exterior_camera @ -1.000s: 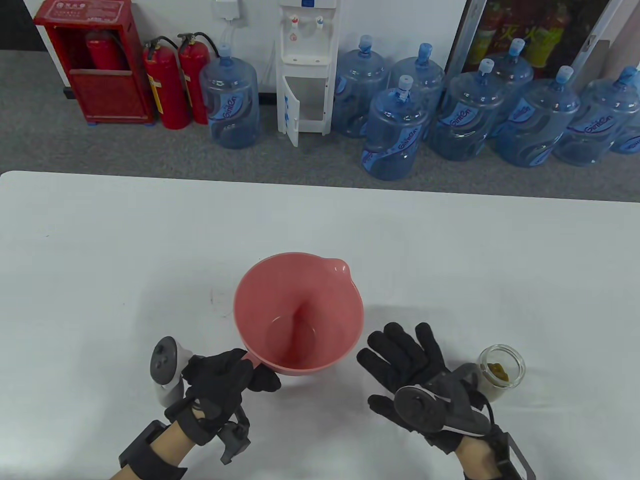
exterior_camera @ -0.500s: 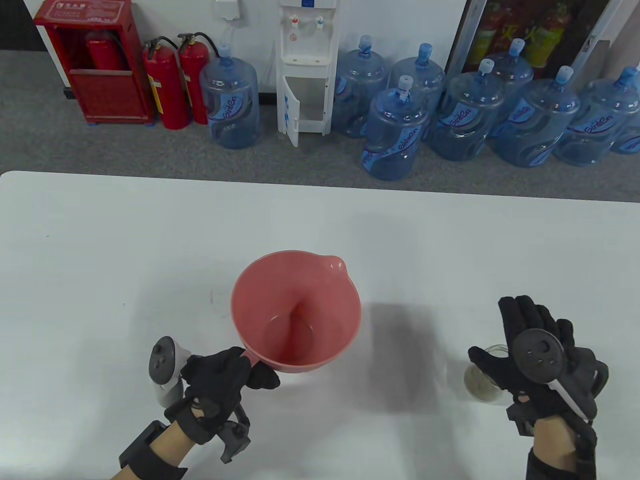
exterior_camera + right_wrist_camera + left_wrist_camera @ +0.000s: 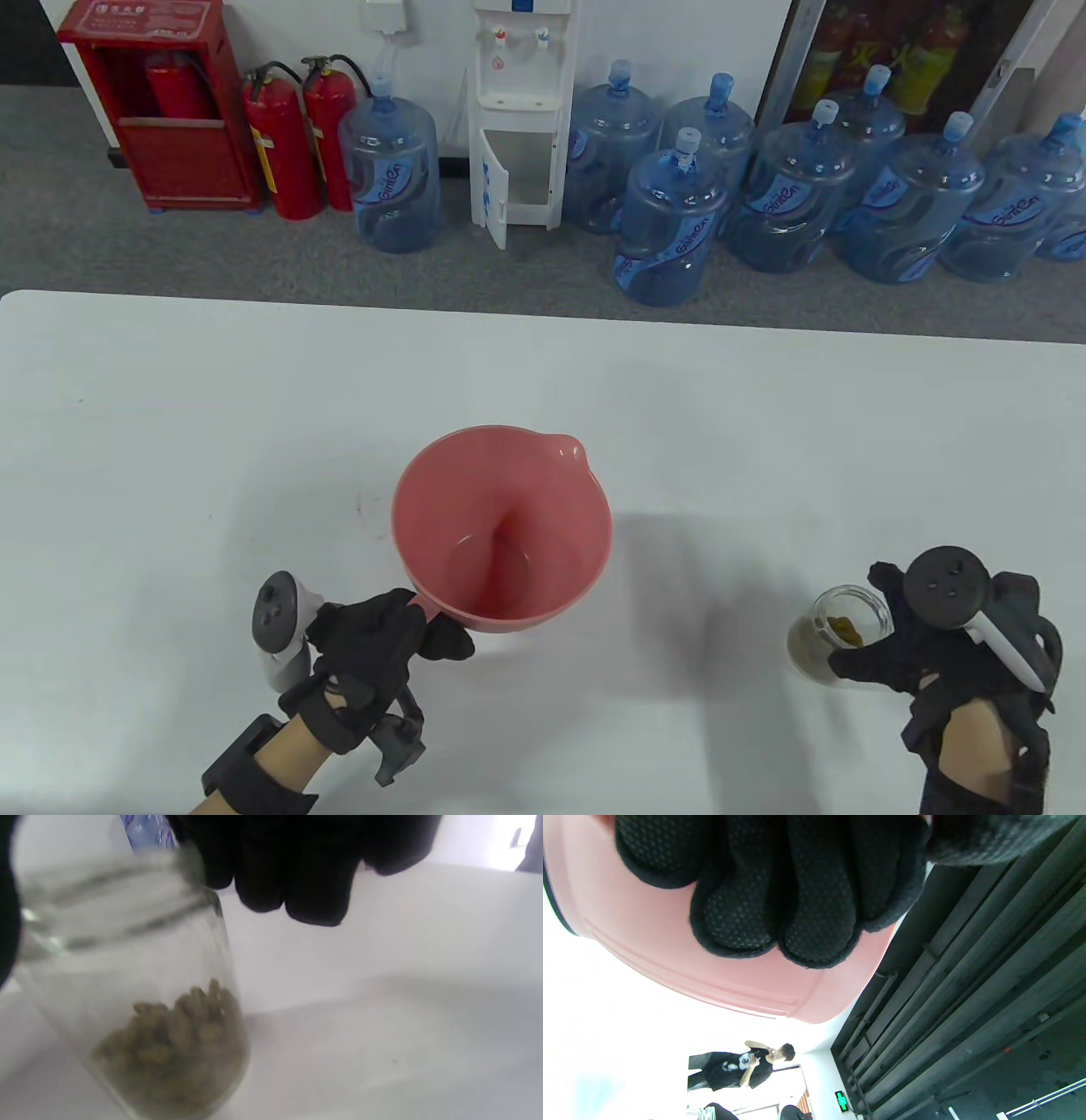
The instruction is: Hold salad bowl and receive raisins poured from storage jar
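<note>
I see my left hand [image 3: 373, 645] wrapped tight around the handle of the pink salad bowl [image 3: 502, 536], fingers [image 3: 814, 908] curled shut against its outer wall in the left wrist view. The bowl stands on the white table [image 3: 170, 441], near the middle, pouring lip at its one o'clock. At the bowl's four o'clock, well apart, is the glass storage jar [image 3: 836, 635], lid off, with raisins [image 3: 178, 1035] heaped in its bottom. My right hand [image 3: 942, 654] closes around the jar from its three o'clock side, thumb across the near wall. I cannot tell whether the jar rests on the table.
</note>
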`<state>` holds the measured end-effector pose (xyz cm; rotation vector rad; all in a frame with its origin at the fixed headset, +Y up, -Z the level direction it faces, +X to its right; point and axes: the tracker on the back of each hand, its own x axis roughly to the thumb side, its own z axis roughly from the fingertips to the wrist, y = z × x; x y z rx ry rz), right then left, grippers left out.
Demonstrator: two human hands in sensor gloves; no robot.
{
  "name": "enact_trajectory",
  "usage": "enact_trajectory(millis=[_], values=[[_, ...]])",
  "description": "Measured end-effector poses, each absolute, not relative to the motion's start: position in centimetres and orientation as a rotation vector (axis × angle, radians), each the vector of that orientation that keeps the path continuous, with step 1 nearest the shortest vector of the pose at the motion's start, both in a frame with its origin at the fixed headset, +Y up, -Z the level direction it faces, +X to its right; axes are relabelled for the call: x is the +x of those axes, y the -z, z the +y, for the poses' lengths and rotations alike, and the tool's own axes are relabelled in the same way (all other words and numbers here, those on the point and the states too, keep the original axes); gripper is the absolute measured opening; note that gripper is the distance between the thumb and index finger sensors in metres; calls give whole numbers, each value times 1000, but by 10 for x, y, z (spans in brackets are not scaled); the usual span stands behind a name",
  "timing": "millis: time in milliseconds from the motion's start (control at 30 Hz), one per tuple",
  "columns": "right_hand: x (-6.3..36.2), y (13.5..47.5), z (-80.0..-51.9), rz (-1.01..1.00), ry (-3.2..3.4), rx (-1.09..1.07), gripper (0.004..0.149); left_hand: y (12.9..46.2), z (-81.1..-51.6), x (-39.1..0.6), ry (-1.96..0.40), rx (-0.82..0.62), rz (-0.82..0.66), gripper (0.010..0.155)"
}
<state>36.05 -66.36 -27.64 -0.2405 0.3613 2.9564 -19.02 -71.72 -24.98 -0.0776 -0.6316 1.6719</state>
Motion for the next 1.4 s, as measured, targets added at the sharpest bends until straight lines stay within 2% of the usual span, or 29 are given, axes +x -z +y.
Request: enact_trajectory(millis=[200,367,567,800,900,1033,1133,1300,1400], values=[[370,289,-689,436,-2756,-121,105,250,-717,-190,-1672,-77,-639,36],[368,298,-705,409,-2570,64,105,250,-717,-190,-1676,-76,-636,36],[361,304,-712,222,-2461,138,107,250,-719,-189,-1688,-91,-630,36],[337,292,-680,-231,-2283,218,105,247,-720,-183,-1762,-145,-641,36],[316,284,-660,-330,-2159,307,106,246,-720,-181,-1759,-150,-643,36],[290,279,-636,-355,-2041,392,107,246,-720,-181,-1766,-147,-644,36],[273,273,-617,-474,-1971,347,105,246,-720,-181,-1769,-142,-644,36],[247,270,-592,-521,-2037,410,101,246,-722,-180,-1780,-158,-643,36],[227,265,-575,-624,-2178,482,100,246,-725,-178,-1808,-183,-645,37]])
